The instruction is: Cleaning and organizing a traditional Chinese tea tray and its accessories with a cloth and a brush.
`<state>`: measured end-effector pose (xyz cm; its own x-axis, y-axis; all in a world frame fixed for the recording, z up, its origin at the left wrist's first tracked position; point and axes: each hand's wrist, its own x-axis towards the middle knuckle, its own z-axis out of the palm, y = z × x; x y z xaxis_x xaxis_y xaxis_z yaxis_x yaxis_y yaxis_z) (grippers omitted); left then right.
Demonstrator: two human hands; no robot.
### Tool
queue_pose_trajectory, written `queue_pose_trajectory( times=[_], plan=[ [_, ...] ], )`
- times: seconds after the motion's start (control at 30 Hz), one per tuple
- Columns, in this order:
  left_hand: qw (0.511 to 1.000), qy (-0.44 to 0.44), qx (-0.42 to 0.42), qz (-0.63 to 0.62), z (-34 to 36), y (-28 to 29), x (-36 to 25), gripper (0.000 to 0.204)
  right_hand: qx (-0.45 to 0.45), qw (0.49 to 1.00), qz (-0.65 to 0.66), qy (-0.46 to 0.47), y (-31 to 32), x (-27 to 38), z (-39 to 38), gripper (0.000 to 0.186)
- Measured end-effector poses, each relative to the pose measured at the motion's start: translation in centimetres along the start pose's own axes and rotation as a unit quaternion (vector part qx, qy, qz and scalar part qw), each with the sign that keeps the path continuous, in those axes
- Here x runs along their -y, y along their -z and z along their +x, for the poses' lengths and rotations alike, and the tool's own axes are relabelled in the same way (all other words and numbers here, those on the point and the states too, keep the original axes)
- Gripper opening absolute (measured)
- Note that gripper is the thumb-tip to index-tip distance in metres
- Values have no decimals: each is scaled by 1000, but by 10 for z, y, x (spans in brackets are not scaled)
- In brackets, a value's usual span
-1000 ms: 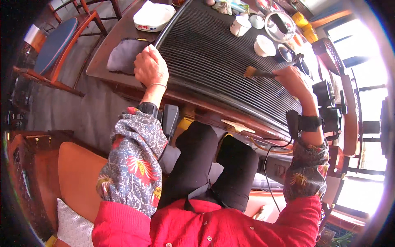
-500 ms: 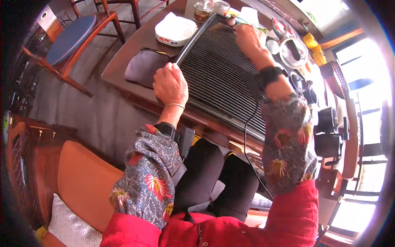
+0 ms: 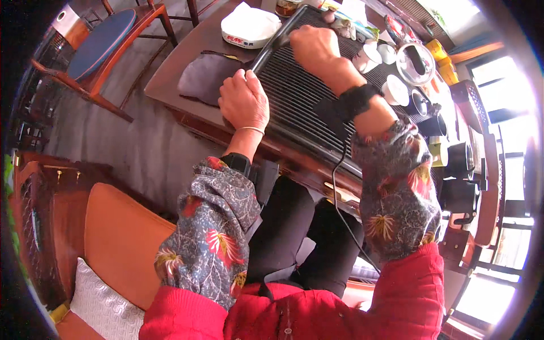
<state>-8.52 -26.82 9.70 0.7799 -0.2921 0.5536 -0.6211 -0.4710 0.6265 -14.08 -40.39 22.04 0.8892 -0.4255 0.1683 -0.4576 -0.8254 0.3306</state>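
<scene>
A black slatted tea tray (image 3: 283, 85) lies on the brown table in front of me. My left hand (image 3: 245, 101) is closed over its left rim at the near end, with the fingers curled. Over the tray's far left part is my right hand (image 3: 315, 52), its fingers bent together beside the rim. Whatever those fingers hold, if anything, is hidden beneath them. Left of the tray, a folded dark grey cloth (image 3: 205, 79) lies close to my left hand. Beyond the cloth stands a white round ashtray-like dish (image 3: 249, 27).
White cups (image 3: 395, 90), a glass lid (image 3: 415, 63) and dark cups (image 3: 433, 124) stand along the tray's right side. A black cable (image 3: 335, 187) hangs over the front edge. At left are a chair (image 3: 105, 45) and an orange seat (image 3: 122, 226).
My right hand has come from the tray's far corner back toward me along the left rim. My left hand stays at the rim. The whole view has shifted slightly.
</scene>
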Motion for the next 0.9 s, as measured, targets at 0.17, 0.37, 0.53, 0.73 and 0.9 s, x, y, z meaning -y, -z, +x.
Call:
queue_pose_trajectory(
  times=[0.17, 0.37, 0.53, 0.73, 0.9],
  plan=[
    [998, 28, 60, 8, 1, 3, -5, 41, -14, 998, 50, 48, 22, 34, -49, 14],
    [1000, -9, -9, 15, -3, -4, 4, 34, -52, 989, 91, 106, 22, 58, -93, 15],
    [1000, -16, -19, 0, -1, -6, 6, 35, -71, 978, 161, 111, 18, 56, -127, 23],
    [999, 14, 20, -25, 0, 1, -3, 40, -77, 968, 186, 152, 30, 28, -167, 28],
    [999, 34, 40, 16, 1, -2, 3, 45, -66, 971, 197, 119, 34, -4, -205, 27]
  ],
)
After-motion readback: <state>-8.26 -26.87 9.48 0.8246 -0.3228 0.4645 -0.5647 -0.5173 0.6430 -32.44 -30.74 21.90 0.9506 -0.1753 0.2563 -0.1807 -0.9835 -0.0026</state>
